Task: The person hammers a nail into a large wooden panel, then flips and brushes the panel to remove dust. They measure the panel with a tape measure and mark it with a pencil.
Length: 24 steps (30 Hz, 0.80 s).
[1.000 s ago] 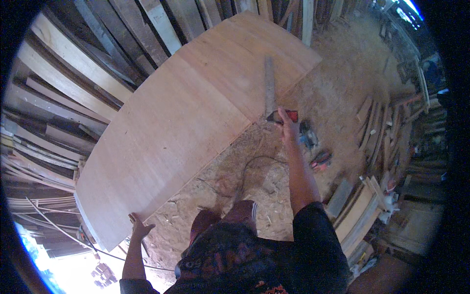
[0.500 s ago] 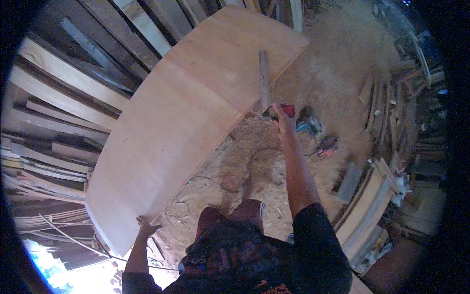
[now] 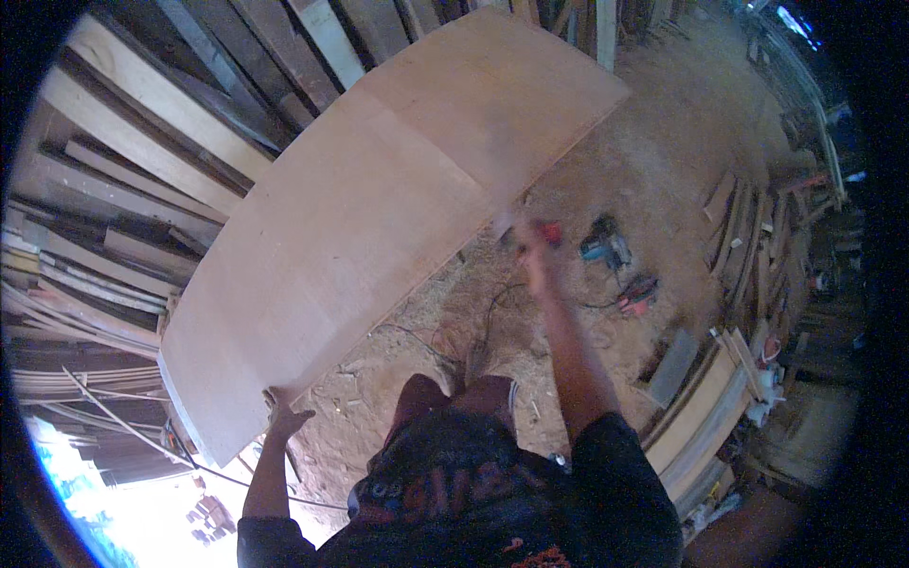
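A large plywood sheet (image 3: 322,256), with one curved long edge, slants across the view in front of me. My left hand (image 3: 281,414) rests on its near left edge, thumb stretched out to the side and fingers lying on the board. Beside the middle of the straight edge, my right hand (image 3: 536,260) is closed around a tool with a red handle (image 3: 547,232). Motion smears this hand and the tool's greyish blade (image 3: 504,225), so the tool's exact kind cannot be told.
A blue-and-black power tool (image 3: 606,248) and a red-and-black one (image 3: 639,295) lie on the dusty floor with cords. Long planks (image 3: 142,104) are stacked along the left. Curved boards (image 3: 701,417) and scrap wood (image 3: 739,227) lie on the right.
The tool's long flat blade lay over the plywood, pointing away; now it is blurred near the board's edge. My right hand has shifted slightly nearer. My left hand stays on the edge.
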Available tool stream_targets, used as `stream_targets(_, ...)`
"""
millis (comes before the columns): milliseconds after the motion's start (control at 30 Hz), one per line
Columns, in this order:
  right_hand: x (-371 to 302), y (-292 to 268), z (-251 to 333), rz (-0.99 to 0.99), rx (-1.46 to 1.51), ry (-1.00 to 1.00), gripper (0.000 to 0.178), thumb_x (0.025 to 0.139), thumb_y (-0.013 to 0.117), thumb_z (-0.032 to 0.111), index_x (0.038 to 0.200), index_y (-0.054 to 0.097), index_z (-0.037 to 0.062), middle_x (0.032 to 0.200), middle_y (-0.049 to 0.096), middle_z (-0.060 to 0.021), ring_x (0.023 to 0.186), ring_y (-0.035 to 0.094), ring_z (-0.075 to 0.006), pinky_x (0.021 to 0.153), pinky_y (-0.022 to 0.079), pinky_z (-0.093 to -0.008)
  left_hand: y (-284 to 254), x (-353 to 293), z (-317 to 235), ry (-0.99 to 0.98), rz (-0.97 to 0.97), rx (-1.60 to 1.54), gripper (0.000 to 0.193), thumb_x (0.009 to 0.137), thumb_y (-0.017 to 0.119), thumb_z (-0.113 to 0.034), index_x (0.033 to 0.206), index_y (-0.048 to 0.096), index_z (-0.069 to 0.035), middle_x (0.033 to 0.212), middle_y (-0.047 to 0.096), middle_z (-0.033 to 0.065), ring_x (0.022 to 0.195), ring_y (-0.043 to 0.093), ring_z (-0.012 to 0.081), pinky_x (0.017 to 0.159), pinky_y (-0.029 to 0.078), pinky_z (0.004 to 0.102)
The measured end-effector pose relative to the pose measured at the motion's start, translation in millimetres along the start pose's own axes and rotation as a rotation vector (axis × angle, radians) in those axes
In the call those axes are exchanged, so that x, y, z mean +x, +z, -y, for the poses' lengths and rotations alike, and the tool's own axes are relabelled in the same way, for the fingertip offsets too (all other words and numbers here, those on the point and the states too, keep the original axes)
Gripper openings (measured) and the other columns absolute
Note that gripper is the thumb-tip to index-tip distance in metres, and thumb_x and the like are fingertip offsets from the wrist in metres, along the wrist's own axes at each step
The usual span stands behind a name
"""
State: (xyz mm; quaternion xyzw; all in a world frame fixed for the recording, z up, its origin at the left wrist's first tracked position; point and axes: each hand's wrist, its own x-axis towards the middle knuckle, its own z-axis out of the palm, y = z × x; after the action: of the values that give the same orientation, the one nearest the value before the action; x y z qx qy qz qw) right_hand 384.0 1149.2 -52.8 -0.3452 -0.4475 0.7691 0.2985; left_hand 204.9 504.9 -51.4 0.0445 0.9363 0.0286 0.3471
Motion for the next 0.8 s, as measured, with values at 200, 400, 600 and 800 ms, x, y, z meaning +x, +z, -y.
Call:
stream_targets(200, -49.9, 34.6, -4.8, 0.348, -0.465, -0.273, 0.032, 0.091, 0.075, 0.035, 0.110, 0.069, 0.0097, 0.101, 0.068, -0.0019, 0.091, 0.062, -0.0117, 0.071, 0.052, -0.0315, 6.8, -13.8, -12.2, -0.069, -0.043, -0.014, 0.155, 0.063, 0.094, -0.050, 0.157, -0.019, 0.001, 0.164, -0.021, 0.0293, 0.154, -0.013, 0.0444, 0.121, 0.011, 0.0668)
stream_targets(400, -162.7, 135.9, -96.3, 0.529, -0.402, 0.402, 0.026, 0.088, 0.080, 0.032, 0.098, 0.076, 0.0077, 0.081, 0.072, -0.0015, 0.064, 0.064, -0.0107, 0.054, 0.052, -0.0289, 22.9, -11.9, 8.8, 0.120, -0.210, -0.003, 0.148, 0.065, 0.094, -0.040, 0.159, -0.016, -0.003, 0.167, -0.018, 0.0262, 0.156, -0.008, 0.0414, 0.116, 0.020, 0.0723)
stream_targets(600, -85.1, 110.5, -35.9, 0.358, -0.378, 0.358, 0.027, 0.086, 0.082, 0.035, 0.094, 0.074, 0.0097, 0.078, 0.069, 0.0014, 0.059, 0.060, -0.0090, 0.047, 0.047, -0.0268, 44.8, 17.4, 20.9, 0.019, -0.292, -0.066, 0.136, 0.071, 0.091, -0.034, 0.161, -0.005, -0.001, 0.168, -0.002, 0.0293, 0.157, -0.002, 0.0407, 0.123, 0.022, 0.0543)
stream_targets(800, 16.5, 20.0, 43.0, 0.069, -0.268, 0.227, 0.028, 0.086, 0.081, 0.038, 0.092, 0.072, 0.0122, 0.080, 0.066, 0.0031, 0.062, 0.057, -0.0091, 0.050, 0.045, -0.0282, 59.2, 34.7, -24.3, 0.245, -0.473, -0.406, 0.118, 0.074, 0.087, -0.022, 0.162, 0.011, -0.002, 0.168, 0.008, 0.0271, 0.156, 0.010, 0.0407, 0.125, 0.020, 0.0464)
